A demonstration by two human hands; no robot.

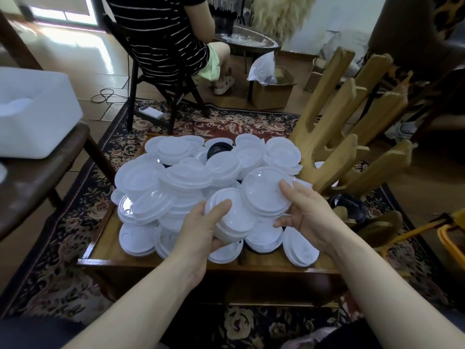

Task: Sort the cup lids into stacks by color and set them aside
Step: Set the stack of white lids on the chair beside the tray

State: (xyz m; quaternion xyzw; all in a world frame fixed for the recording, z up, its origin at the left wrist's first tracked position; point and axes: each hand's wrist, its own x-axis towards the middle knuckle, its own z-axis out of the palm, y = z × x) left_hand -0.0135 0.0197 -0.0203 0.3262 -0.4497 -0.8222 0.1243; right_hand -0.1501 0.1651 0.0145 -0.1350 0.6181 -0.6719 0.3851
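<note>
A low wooden table (pixel 105 233) stands on a floral rug (pixel 75 222), heaped with white cup lids (pixel 181 177); a black lid (pixel 219 148) shows near the far edge. The left hand (pixel 201 227) curls around a white stack (pixel 231 217), thumb on top. The right hand (pixel 307 212) pinches a clear lid (pixel 266 192). A white bin (pixel 32 114) sits on a chair at left; its contents cannot be told.

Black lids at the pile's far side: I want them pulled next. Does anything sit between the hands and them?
Yes. White lids heaped mid-table lie between both hands and the black lids, partly covering them.
</note>
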